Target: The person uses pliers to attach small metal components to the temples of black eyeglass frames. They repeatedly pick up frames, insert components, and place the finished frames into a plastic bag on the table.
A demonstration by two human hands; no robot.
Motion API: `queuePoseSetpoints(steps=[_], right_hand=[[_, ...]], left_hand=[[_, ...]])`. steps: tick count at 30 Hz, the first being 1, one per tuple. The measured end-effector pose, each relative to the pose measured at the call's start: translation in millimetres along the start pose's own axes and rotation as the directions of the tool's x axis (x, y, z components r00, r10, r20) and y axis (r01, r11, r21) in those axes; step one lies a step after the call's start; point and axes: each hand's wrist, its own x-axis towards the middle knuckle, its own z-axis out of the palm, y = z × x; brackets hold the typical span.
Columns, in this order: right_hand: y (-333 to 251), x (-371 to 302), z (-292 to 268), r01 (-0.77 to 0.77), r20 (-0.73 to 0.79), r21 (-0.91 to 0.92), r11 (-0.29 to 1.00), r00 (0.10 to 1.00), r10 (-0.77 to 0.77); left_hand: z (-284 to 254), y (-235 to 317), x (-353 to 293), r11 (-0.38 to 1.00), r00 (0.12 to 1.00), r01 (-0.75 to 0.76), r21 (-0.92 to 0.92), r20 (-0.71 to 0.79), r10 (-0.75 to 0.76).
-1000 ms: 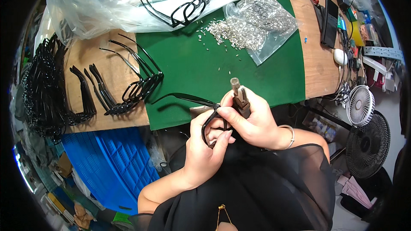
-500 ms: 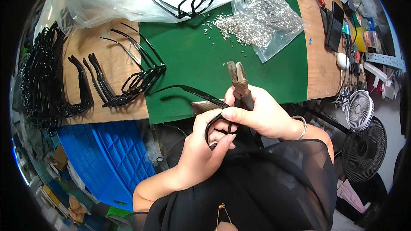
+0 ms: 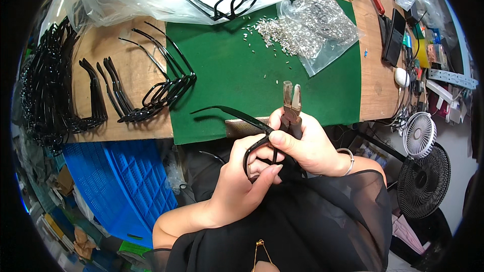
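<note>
Behind the left hand (image 3: pixel 233 177), black glasses (image 3: pixel 252 120) are partly hidden.

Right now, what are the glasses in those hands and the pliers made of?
The held glasses frame looks like plastic: smooth, black, slightly shiny. The pliers seem metal: dull grey-brown and worn-looking, with one whitish jaw whose material I can't tell.

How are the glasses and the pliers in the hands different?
Color: the glasses are shiny black, while the pliers have dull, brownish-gray metal jaws.
Shape: the glasses have a long, thin arm and a curved rim; the pliers have two short, blunt jaws, spread apart.
Direction: the arm of the glasses reaches out to the left; the pliers' jaws point away from the person.
Both are held in the hands, not lying on the green mat.
</note>
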Motion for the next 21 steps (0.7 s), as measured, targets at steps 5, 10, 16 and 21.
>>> queuePoseSetpoints(steps=[5,10,16,21], right_hand=[[-2,4,-2,-0.049,0.043,0.026,0.998,0.998,0.048],[-5,1,-7,-0.037,0.098,-0.027,0.999,0.994,0.039],[-7,-7,-29,0.325,0.202,-0.599,0.732,0.946,-0.255],[-18,-11,-24,0.370,0.385,-0.834,0.410,0.922,-0.047]], left_hand=[[0,-2,-3,0.907,0.995,-0.093,0.410,0.001,0.102],[-3,11,-1,0.990,0.994,0.102,-0.101,0.044,-0.098],[-18,26,-9,0.936,0.982,0.187,-0.297,0.092,-0.167],[-18,32,-16,0.958,0.968,0.246,-0.151,0.089,-0.234]])
